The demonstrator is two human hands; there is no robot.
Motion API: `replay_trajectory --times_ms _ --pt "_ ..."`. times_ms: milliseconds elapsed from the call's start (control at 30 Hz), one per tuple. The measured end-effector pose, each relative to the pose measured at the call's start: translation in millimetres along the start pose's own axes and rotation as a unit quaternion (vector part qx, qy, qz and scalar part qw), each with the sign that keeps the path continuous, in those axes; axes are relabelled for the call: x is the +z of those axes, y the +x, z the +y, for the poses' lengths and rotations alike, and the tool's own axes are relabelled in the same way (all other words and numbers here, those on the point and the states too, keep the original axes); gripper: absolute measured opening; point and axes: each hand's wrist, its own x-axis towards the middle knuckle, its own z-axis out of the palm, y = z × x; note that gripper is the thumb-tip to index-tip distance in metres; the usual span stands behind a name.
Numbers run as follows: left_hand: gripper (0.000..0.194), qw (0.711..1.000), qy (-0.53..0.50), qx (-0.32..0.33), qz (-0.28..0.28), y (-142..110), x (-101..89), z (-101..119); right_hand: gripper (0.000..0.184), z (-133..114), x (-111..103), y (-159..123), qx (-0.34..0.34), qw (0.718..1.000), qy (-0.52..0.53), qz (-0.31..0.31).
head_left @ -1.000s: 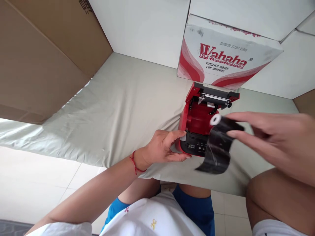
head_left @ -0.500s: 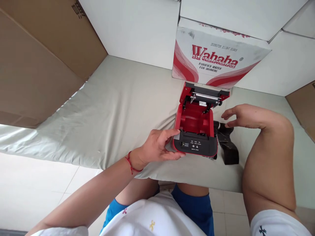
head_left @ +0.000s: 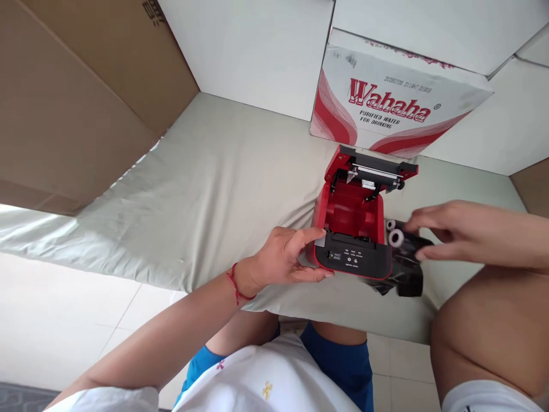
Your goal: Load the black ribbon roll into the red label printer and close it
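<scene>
A red and black label printer stands on the cloth with its lid tipped up, showing the red hollow inside. My left hand grips its front left corner, thumb on a grey piece at the top edge and fingers along the front. Right of the printer, my right hand is closed around a black ribbon on two rolls with pale cores, thumb below and fingers above. Some of the fingertips are smeared by motion. Part of the ribbon trails loose across the cloth, partly behind the printer.
A Wahaha water carton stands right behind the printer, against white boxes. A large brown cardboard box fills the left side. The pale cloth-covered surface ends in front of my knees.
My right hand has closed on the ribbon rolls and shifted slightly right; both cores now show beside the printer. My left hand keeps its grip. The view has shifted a little.
</scene>
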Motion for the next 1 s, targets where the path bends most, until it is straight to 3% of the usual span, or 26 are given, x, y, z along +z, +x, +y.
replay_trajectory --times_ms 100,200,367,467,600,867,1000 --pt "0.056 1.0 -0.009 -0.01 -0.005 -3 -0.5 0 0.032 -8 -11 -38 -0.132 0.989 0.066 -0.03" --pt "0.056 0.999 -0.02 -0.024 -0.017 -5 -2.4 0 0.039 -32 -13 -32 -0.219 0.972 0.071 0.039" --pt "0.054 1.0 -0.005 -0.022 -0.015 -5 -3.8 -1 0.036 -74 1 30 -0.077 0.986 0.023 0.146" --pt "0.053 1.0 0.009 -0.021 -0.009 -4 -3.6 -2 0.032 -87 8 52 0.0 0.994 -0.014 0.112" --pt "0.059 1.0 0.019 -0.015 -0.011 -4 -3.9 -2 0.025 -95 12 61 0.074 0.995 -0.049 0.053" --pt "0.054 0.999 0.022 -0.01 -0.023 -1 -5.0 1 0.031 -100 16 76 0.106 0.984 -0.136 0.037" --pt "0.058 0.999 0.027 -0.005 -0.021 -1 -5.8 -1 0.03 -91 14 67 0.036 0.995 -0.07 0.06"
